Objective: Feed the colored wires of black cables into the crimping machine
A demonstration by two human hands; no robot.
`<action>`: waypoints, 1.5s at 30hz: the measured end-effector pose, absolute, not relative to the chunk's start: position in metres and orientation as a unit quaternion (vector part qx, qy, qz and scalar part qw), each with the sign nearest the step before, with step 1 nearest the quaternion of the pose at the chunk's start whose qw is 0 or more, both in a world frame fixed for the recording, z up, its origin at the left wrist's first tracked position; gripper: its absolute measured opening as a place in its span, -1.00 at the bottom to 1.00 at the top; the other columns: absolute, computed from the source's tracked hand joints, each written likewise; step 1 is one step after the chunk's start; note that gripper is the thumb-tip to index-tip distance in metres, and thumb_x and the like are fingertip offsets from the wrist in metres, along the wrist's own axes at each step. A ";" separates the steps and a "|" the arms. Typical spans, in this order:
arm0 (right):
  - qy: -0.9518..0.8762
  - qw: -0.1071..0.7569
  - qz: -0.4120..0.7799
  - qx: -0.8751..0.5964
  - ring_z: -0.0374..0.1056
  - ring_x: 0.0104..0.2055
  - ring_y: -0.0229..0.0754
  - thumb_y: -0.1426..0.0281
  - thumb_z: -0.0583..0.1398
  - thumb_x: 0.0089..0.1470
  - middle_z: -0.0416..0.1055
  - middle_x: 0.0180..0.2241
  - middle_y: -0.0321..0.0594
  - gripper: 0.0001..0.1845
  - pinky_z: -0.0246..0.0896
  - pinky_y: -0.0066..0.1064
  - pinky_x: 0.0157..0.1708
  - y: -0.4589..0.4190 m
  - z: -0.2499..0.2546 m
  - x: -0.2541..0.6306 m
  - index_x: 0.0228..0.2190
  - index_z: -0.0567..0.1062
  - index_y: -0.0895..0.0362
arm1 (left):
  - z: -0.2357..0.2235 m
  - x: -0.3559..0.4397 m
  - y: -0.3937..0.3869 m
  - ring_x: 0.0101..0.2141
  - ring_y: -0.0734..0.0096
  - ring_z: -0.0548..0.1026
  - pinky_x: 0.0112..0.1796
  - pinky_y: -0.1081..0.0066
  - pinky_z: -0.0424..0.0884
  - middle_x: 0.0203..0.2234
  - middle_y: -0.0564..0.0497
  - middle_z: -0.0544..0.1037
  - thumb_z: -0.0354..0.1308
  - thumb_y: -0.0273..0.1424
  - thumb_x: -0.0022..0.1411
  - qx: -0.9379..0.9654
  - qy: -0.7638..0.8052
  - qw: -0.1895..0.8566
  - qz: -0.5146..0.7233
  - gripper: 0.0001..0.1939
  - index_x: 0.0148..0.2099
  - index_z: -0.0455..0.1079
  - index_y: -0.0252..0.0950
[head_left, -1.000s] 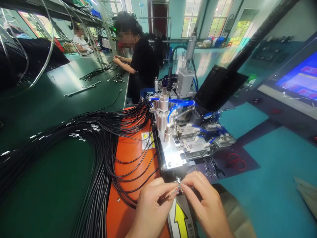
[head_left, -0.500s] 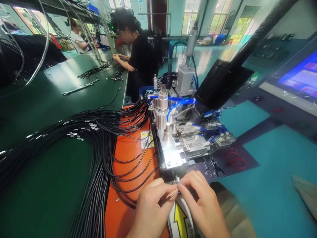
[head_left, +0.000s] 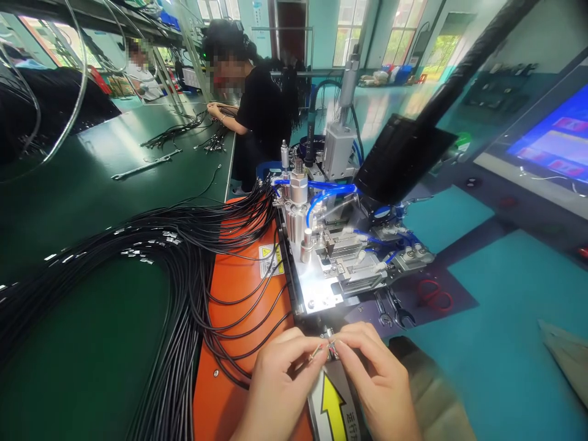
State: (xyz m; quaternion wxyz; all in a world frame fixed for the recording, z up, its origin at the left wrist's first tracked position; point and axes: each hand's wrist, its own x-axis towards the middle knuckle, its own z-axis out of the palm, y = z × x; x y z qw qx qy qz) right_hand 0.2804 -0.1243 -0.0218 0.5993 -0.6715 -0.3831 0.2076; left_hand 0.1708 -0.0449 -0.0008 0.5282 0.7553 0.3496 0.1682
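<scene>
My left hand (head_left: pixel 275 383) and my right hand (head_left: pixel 374 373) meet at the bottom centre, over the orange machine base (head_left: pixel 234 288). Both pinch the stripped end of a thin black cable (head_left: pixel 324 350), whose small metal tips show between my fingertips. Just beyond my fingers stands a metal fixture (head_left: pixel 340 257) with blue air hoses and a silver cylinder. A yellow arrow label (head_left: pixel 333 404) lies under my hands and points toward the fixture.
A big bundle of black cables (head_left: pixel 174 257) fans across the green bench (head_left: pixel 82 202) and the orange base. Wrenches (head_left: pixel 392 309) and red scissors (head_left: pixel 434 294) lie right of the fixture. A person in black (head_left: pixel 260 116) works farther along the bench. A screen (head_left: pixel 551 147) glows at right.
My hands stay pinched on the cable end, with the fingertips shifting slightly and the metal tips showing more. The view has drifted a little.
</scene>
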 end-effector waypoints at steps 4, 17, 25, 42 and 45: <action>-0.384 0.589 0.204 -0.681 0.27 -0.37 -0.24 0.40 0.12 0.05 0.34 -0.48 -0.27 -0.82 0.16 -0.52 -0.35 -0.125 -0.023 0.279 -0.55 0.43 0.12 | -0.002 0.172 -0.046 -0.49 0.46 0.32 -0.46 0.51 0.18 -0.55 0.05 0.36 0.06 -0.30 0.17 0.754 0.350 0.528 0.173 -0.79 -0.30 0.50 -0.24; -0.309 0.534 0.357 -0.701 0.31 -0.39 -0.21 0.24 0.14 -0.02 0.38 -0.50 -0.29 -0.79 0.20 -0.50 -0.37 -0.128 -0.021 0.288 -0.52 0.42 0.12 | 0.001 0.174 -0.047 -0.46 0.40 0.34 -0.44 0.47 0.19 -0.53 0.01 0.36 0.05 -0.32 0.15 0.753 0.366 0.526 0.149 -0.77 -0.43 0.46 -0.29; -0.394 0.495 0.361 -0.685 0.30 -0.39 -0.25 0.32 0.09 0.06 0.37 -0.49 -0.31 -0.78 0.16 -0.52 -0.37 -0.128 -0.017 0.297 -0.54 0.41 0.12 | -0.002 0.174 -0.047 -0.47 0.44 0.33 -0.47 0.49 0.18 -0.54 0.03 0.34 0.01 -0.31 0.19 0.780 0.347 0.502 0.141 -0.75 -0.44 0.41 -0.29; -0.502 0.455 0.268 -0.684 0.23 -0.43 -0.25 0.40 0.02 0.14 0.29 -0.52 -0.33 -0.76 0.10 -0.44 -0.40 -0.127 -0.017 0.300 -0.56 0.27 0.11 | 0.002 0.175 -0.046 -0.51 0.48 0.33 -0.52 0.54 0.20 -0.55 0.04 0.31 0.02 -0.37 0.18 0.794 0.344 0.479 0.146 -0.78 -0.45 0.42 -0.30; -0.479 0.454 0.295 -0.691 0.22 -0.44 -0.25 0.37 0.01 0.14 0.26 -0.53 -0.34 -0.75 0.09 -0.45 -0.42 -0.127 -0.017 0.299 -0.56 0.25 0.11 | 0.002 0.175 -0.046 -0.53 0.50 0.31 -0.53 0.55 0.19 -0.56 0.05 0.30 0.02 -0.36 0.18 0.798 0.347 0.470 0.150 -0.78 -0.45 0.41 -0.29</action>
